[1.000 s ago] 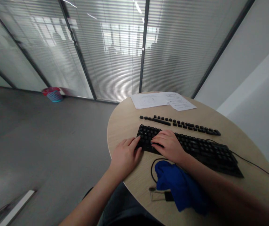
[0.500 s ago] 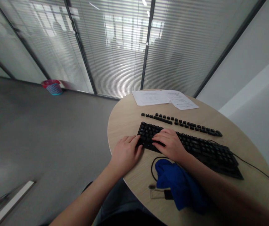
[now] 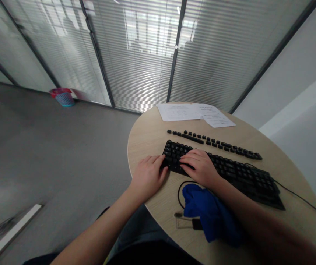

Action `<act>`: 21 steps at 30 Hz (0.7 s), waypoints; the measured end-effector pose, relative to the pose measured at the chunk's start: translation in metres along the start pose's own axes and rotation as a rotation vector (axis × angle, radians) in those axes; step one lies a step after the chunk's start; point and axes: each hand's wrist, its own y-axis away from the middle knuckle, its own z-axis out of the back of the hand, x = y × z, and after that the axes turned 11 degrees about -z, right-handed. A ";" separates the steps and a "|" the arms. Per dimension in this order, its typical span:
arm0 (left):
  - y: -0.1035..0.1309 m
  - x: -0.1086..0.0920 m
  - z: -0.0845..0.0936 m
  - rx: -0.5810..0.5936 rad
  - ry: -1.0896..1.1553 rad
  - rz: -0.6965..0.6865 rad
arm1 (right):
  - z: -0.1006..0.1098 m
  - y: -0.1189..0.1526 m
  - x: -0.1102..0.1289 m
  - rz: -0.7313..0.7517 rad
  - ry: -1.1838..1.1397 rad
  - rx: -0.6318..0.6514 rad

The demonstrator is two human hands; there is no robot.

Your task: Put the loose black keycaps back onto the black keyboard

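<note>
A black keyboard (image 3: pixel 230 169) lies slantwise on the round wooden table (image 3: pixel 144 136). My left hand (image 3: pixel 149 175) grips its left end, fingertips at the edge and thumb by the near corner. Over the left part of the keys rests my right hand (image 3: pixel 199 166), its fingers slightly bent and apart, with nothing visible held; the keys under it are hidden. Loose black keycaps (image 3: pixel 210 141) and a long bar-shaped key (image 3: pixel 192 138) lie in two rows beyond the keyboard. A blue cloth (image 3: pixel 207 209) is bunched beneath my right forearm.
Printed papers (image 3: pixel 180 112) lie at the table's far edge. A black cable (image 3: pixel 301 195) runs off to the right. A dark small object (image 3: pixel 197 224) sits beside the cloth. On the floor at the left stands a red and blue basket (image 3: pixel 65 98).
The view has shifted slightly. Both hands stay at nearly the same places on the keyboard.
</note>
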 end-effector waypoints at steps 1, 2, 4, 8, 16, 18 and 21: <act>0.000 0.000 0.000 0.000 0.001 0.000 | 0.000 0.000 -0.001 0.003 -0.001 -0.002; 0.000 0.000 0.000 0.000 0.002 0.001 | -0.001 0.000 -0.001 0.003 -0.002 -0.003; 0.000 0.000 0.000 -0.002 0.005 -0.002 | -0.002 0.001 -0.002 0.000 -0.003 0.000; -0.001 0.000 -0.001 0.002 0.007 0.001 | -0.003 0.001 -0.003 0.015 -0.006 0.024; 0.000 0.002 -0.003 -0.010 -0.011 -0.016 | 0.000 -0.001 0.000 0.039 -0.022 0.019; 0.000 0.002 -0.002 -0.007 -0.013 -0.018 | 0.000 -0.001 0.000 0.025 -0.030 0.037; -0.001 0.001 0.000 -0.003 -0.007 -0.021 | -0.001 -0.001 -0.001 -0.003 -0.031 0.048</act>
